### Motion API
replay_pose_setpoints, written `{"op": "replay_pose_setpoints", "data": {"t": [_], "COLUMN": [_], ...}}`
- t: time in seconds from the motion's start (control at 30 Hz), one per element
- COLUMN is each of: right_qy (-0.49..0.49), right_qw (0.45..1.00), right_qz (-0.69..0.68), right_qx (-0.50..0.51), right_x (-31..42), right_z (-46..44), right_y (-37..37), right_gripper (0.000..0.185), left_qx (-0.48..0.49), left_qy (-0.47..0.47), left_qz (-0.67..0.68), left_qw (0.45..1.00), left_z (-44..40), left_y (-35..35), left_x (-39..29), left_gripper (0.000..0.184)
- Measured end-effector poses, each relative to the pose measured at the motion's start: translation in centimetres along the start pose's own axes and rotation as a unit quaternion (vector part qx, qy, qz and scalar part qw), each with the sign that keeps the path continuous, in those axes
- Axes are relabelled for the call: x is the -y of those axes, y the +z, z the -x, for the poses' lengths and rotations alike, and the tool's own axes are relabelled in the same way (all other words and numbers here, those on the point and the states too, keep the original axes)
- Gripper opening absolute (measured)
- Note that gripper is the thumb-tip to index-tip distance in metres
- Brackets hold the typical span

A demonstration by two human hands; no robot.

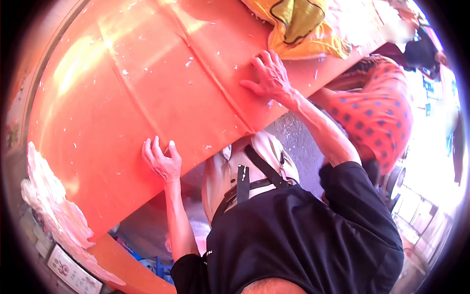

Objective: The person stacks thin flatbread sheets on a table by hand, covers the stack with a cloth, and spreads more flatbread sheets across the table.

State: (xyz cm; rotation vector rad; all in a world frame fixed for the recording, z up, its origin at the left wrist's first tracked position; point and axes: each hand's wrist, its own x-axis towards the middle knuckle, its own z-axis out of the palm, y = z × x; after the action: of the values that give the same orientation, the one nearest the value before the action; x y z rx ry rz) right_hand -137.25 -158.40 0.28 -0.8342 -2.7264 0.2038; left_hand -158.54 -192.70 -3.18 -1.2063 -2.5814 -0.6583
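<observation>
A large orange-red table surface [147, 88] with creases fills much of the view, small white bits scattered over it. My left hand [164, 160] rests near its front edge, fingers apart and a little bent, holding nothing. Farther to the right, my right hand [268, 77] lies on the surface with fingers spread, and nothing is in it. Just beyond its fingertips is a yellow cloth piece [318, 46] with an olive-coloured panel [298, 19] outlined in dark trim. Whether the right fingertips touch the cloth, I cannot tell.
A person in a red dotted garment [377, 110] is close by at the table's right side. Crumpled white material [54, 201] hangs along the left end, above a white printed sign [73, 272]. Blue items [159, 267] sit below the table.
</observation>
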Motion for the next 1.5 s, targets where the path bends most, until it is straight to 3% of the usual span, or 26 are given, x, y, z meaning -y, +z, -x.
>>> {"op": "replay_pose_setpoints", "data": {"t": [0.27,0.57,0.9,1.03,1.3,1.43,1.5], "right_qy": [0.005,0.001,0.026,0.071,0.185,0.341,0.429], "right_qw": [0.998,0.998,0.996,0.992,0.963,0.899,0.809], "right_qz": [-0.02,-0.038,-0.073,-0.093,-0.08,-0.221,-0.376], "right_qx": [-0.051,-0.045,-0.035,-0.042,-0.179,-0.163,-0.141], "right_x": [0.0,-0.7,-1.5,-2.1,-5.9,-7.9,-8.6], "right_z": [0.5,0.6,0.2,-0.8,-8.1,-13.8,-16.2], "right_y": [0.2,0.1,0.3,0.0,-2.5,-5.8,-7.8], "right_gripper": [0.061,0.065,0.057,0.058,0.051,0.048,0.046], "left_qx": [-0.018,-0.032,-0.03,-0.027,-0.027,-0.031,-0.031], "left_qy": [0.021,0.042,0.05,0.05,0.049,0.045,0.042], "left_qz": [-0.018,-0.01,0.0,0.008,0.001,-0.002,-0.014], "left_qw": [0.999,0.999,0.998,0.998,0.998,0.999,0.999], "left_z": [0.2,0.6,0.5,0.5,0.3,0.5,0.5], "left_y": [0.3,0.7,0.2,0.0,-0.1,0.3,0.2], "left_x": [0.3,0.5,0.6,0.4,0.3,0.2,0.0], "left_gripper": [0.042,0.044,0.043,0.044,0.045,0.045,0.045]}}
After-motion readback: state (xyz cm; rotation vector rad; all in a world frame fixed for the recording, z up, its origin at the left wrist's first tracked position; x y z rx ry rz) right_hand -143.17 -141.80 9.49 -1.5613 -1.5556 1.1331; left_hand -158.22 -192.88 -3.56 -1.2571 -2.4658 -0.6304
